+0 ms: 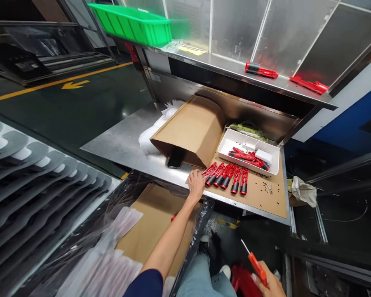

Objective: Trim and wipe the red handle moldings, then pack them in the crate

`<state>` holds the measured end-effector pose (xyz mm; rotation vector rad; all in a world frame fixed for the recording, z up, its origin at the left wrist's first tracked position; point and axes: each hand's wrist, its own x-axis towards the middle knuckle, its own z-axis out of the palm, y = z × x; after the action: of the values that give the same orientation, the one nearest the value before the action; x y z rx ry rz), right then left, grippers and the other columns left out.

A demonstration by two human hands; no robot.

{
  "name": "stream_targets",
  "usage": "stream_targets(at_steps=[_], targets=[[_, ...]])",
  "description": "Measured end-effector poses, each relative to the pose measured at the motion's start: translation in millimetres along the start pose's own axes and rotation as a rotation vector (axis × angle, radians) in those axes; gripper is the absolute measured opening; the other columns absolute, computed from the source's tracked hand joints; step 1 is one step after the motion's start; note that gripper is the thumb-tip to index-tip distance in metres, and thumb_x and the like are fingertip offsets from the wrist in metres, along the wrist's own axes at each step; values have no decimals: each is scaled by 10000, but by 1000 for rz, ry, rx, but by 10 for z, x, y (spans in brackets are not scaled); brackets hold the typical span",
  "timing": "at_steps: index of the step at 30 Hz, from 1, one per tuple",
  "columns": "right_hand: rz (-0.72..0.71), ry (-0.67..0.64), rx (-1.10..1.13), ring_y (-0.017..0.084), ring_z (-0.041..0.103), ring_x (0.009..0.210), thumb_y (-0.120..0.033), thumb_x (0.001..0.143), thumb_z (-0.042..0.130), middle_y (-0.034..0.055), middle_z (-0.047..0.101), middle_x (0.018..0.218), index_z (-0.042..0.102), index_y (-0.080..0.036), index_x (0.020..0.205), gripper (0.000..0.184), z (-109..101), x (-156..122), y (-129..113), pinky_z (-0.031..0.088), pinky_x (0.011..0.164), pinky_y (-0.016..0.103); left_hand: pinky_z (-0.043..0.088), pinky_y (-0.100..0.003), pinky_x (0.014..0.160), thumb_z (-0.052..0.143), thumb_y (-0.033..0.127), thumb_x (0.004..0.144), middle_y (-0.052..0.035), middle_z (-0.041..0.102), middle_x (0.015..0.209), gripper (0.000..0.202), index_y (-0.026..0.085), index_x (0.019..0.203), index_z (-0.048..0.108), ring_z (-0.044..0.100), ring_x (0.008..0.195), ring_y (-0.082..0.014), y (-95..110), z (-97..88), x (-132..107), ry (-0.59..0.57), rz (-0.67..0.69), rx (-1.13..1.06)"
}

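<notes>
At the bench's front edge, my left hand (196,182) is closed at the left end of a row of red tool housings (227,176) with black ends. Its bent fingers are on the leftmost housing, which they partly hide. Several of these housings lie side by side on a cardboard sheet (256,192). Low at the right, my right hand (270,282) is wrapped around the orange-red handle of a screwdriver (257,267). The screwdriver's thin metal shaft points up and left, away from the bench.
Behind the row stands a white tray (275,159) with more red parts, beside an open cardboard box (188,128). A dark phone (176,157) lies at the box's mouth. Small dark screws (267,188) are scattered nearby. A green bin (132,24) sits on the upper shelf. A plastic-lined box (154,210) stands below.
</notes>
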<state>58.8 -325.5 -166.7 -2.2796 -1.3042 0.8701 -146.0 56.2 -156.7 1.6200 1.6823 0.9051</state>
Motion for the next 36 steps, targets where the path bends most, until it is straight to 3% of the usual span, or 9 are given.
stream_targets(at_steps=[3,6,8,12,15,19,24,29,36], targets=[[-2,17,64,199,696,805,-798,825,370,25,733,892,669,-257,1017,647,-180,-31,41,506,669,199,380,-504,1101,584,365,900,-167,482,1447,269,159,1070,615,350,1408,-324,148,-261,-209,-76,-49,-155],[61,-97,35,216,725,859,-713,851,408,38,759,971,659,-282,1072,546,-435,-103,211,510,665,208,519,-425,938,479,488,934,-127,636,1239,352,206,1099,611,569,1206,-288,242,-400,-814,-283,-184,-342],[137,-183,-93,238,737,893,-617,878,422,45,767,989,638,-301,1124,455,-589,-194,317,512,686,233,577,-355,689,423,592,932,-108,718,947,468,187,1036,634,694,856,-250,247,-348,-1370,-514,-357,-458],[67,-310,-376,297,733,930,-472,895,495,90,767,962,570,-271,1269,431,-846,-432,197,518,760,319,509,-231,439,560,592,879,-142,712,744,483,117,881,648,638,507,-158,127,-28,-2268,-913,-780,-621],[43,-326,-577,335,720,957,-354,962,430,153,751,1002,507,-187,1357,436,-1071,-524,-204,507,792,380,467,-175,362,612,453,893,-132,705,748,339,116,909,643,599,445,-117,-18,163,-2463,-1054,-1030,-692],[7,-410,-672,328,724,943,-301,980,456,155,750,982,493,-175,1362,404,-1324,-473,-730,496,772,363,460,-151,345,572,394,926,-139,712,835,318,106,1044,642,614,470,-110,-163,254,-2382,-1090,-1207,-758],[3,-384,-709,338,727,913,-235,973,455,203,742,975,512,-92,1312,372,-1355,-376,-909,486,726,354,457,-153,389,619,400,896,-162,727,887,357,77,1041,665,605,476,-93,-151,279,-2433,-1019,-1154,-733],[-57,-325,-674,332,731,894,-236,940,535,195,740,938,528,-103,1228,317,-1281,-274,-841,476,720,344,432,-187,402,688,404,824,-66,746,795,405,144,1134,706,588,494,-122,-40,197,-2512,-883,-844,-649],[1,-346,-661,333,721,907,-229,964,448,192,729,964,515,-113,1147,227,-1466,-147,-817,437,694,327,545,-236,780,829,273,652,-38,753,1035,415,268,1063,774,648,1038,-256,8,-149,-2428,-812,-581,-623]])
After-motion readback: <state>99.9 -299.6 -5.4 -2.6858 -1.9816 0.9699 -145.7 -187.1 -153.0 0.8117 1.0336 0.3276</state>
